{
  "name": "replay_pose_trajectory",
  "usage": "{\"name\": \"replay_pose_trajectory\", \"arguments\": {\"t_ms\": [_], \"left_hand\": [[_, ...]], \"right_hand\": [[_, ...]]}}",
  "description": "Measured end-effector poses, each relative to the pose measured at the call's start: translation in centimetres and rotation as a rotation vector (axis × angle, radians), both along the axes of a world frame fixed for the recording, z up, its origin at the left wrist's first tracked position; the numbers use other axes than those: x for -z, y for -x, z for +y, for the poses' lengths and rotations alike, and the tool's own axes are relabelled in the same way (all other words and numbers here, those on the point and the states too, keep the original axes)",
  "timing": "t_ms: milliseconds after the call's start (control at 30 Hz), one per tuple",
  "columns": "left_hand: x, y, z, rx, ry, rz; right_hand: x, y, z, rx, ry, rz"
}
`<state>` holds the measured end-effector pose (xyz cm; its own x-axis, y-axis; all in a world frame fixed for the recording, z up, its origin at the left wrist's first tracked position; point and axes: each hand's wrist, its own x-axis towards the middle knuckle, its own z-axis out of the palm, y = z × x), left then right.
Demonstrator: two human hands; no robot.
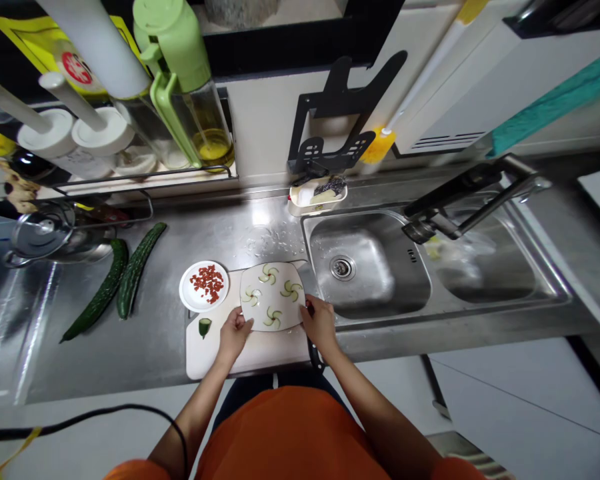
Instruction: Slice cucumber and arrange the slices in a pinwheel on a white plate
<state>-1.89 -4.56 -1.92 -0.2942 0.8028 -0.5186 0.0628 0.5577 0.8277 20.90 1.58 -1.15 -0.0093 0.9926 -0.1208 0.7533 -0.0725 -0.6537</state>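
Plate square between both hands, low in the middle of the frame.
From my remote seat I see the white plate (271, 297) over the cutting board (265, 355), though I can't tell whether it rests there or is slightly raised. The left hand (234, 335) holds its lower-left rim, the right hand (321, 323) its lower-right; both sets of fingers are drawn in close on the edge, and I'd call neither hand nearer. The plate runs up the frame from the fingers, about as broad as deep, so I read no clear long axis. Four cucumber fans sit spaced around it. The small dish (185, 297) stands just left, the sink (375, 267) to the right.
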Motion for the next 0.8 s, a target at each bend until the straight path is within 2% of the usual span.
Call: {"name": "replay_pose_trajectory", "arguments": {"t_ms": [267, 433, 533, 633, 800], "left_hand": [[0.7, -0.3, 0.1, -0.052, -0.004, -0.113], [0.4, -0.2, 0.1, -0.044, -0.007, -0.128], [-0.6, -0.1, 0.2, -0.041, -0.017, -0.143], [-2.2, 0.2, 0.4, -0.062, -0.018, -0.152], [-4.9, 0.8, 0.6, -0.085, 0.006, -0.208]], "right_hand": [[-0.2, 0.1, 0.5, 0.036, 0.005, 0.062], [-0.5, 0.1, 0.7, 0.053, 0.037, 0.133], [-0.7, 0.0, 0.8, 0.049, 0.05, 0.195], [-1.2, 0.1, 1.1, 0.085, 0.081, 0.288], [-2.7, 0.9, 1.6, 0.176, 0.192, 0.612]]}}
